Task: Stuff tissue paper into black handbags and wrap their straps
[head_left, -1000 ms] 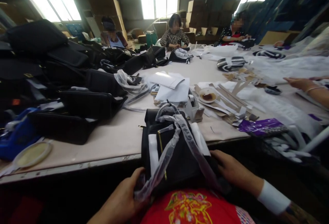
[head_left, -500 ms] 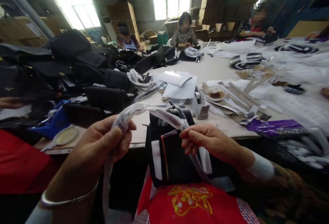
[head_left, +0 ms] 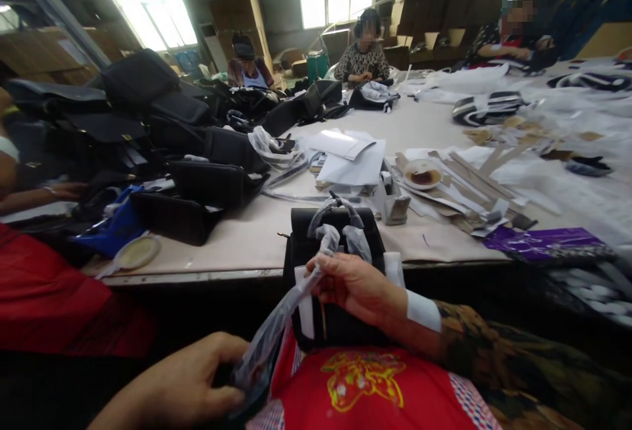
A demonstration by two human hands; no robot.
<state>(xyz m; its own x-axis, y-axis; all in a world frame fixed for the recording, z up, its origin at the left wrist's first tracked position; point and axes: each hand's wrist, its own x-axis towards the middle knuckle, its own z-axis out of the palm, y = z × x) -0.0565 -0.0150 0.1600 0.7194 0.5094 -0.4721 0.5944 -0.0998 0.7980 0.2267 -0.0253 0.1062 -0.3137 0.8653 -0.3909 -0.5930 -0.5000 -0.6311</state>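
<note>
Your right hand (head_left: 353,285) pinches the strap in crinkled clear plastic (head_left: 281,316) between thumb and fingers. Your left hand (head_left: 195,377), lower and nearer you, has thumb and fingers at the strap's lower end; whether it grips, I cannot tell. The black backpack with a top flap (head_left: 345,333) is just behind your right hand, its bottom beside your red apron (head_left: 424,394), which carries a yellow-outlined figure (head_left: 364,377) below that hand. A white strip (head_left: 306,315) shows on the backpack, left of your right hand. Right of that hand, at the table's edge, lies a shiny purple plastic packet (head_left: 543,242); its markings are too blurred to read. Loose white paper sheets (head_left: 353,163) lie beyond both hands, any print illegible. Beyond your left hand sits a blue plastic bin (head_left: 111,226).
</note>
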